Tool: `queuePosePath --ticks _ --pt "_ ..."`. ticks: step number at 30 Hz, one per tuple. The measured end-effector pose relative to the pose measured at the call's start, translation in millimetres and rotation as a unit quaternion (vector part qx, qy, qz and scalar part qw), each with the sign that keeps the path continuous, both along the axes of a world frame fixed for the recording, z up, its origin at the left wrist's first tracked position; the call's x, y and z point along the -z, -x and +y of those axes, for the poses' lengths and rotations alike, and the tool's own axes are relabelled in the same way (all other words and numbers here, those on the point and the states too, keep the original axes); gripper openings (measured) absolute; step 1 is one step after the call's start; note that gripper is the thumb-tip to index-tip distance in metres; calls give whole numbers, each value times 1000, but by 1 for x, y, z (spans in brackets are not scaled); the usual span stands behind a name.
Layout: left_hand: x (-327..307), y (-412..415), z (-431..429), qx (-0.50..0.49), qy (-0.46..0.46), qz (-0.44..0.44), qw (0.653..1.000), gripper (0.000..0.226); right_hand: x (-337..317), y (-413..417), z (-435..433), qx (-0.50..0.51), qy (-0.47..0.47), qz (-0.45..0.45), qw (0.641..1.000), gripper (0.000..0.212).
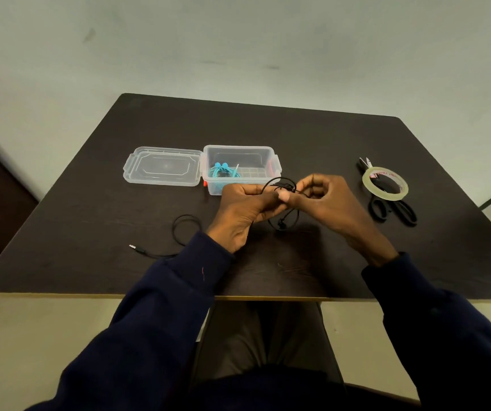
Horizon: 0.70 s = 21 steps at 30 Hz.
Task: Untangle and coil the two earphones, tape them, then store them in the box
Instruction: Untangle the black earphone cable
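Both hands pinch black earphone (282, 188) mid-air before box (270, 157): left hand (242, 215), right hand (331, 203). Slack tail runs left along tabletop (297, 132) to plug (134, 247); left hand nearer.

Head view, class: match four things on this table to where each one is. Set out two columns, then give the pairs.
1 blue earphones
2 black earphones
3 tape roll
4 lid

A lying on the scissors
B pinched between left hand and right hand
C inside the box
D open, left of the box

Pairs: 1-C, 2-B, 3-A, 4-D
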<state>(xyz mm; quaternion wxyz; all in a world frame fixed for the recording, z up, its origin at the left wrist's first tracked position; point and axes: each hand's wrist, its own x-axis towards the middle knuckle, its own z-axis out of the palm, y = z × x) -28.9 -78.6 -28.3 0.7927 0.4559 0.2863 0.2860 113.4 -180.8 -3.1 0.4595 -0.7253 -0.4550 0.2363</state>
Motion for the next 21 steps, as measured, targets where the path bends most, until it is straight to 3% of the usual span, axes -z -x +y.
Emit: queuePosePath --ticks 7,11,18,21 --pt "-5 11 17 21 -37 46 998 10 -1 -16 -8 -29 -9 -40 999 11" --pt "-7 14 22 39 -61 66 995 5 -6 -28 -17 -72 -11 -44 996 14" --pt "-15 23 32 209 -156 44 964 23 -19 -38 -27 -62 -31 -13 998 16" --pt "-22 27 37 225 -185 17 956 26 -27 -45 -32 -56 -63 17 996 16"
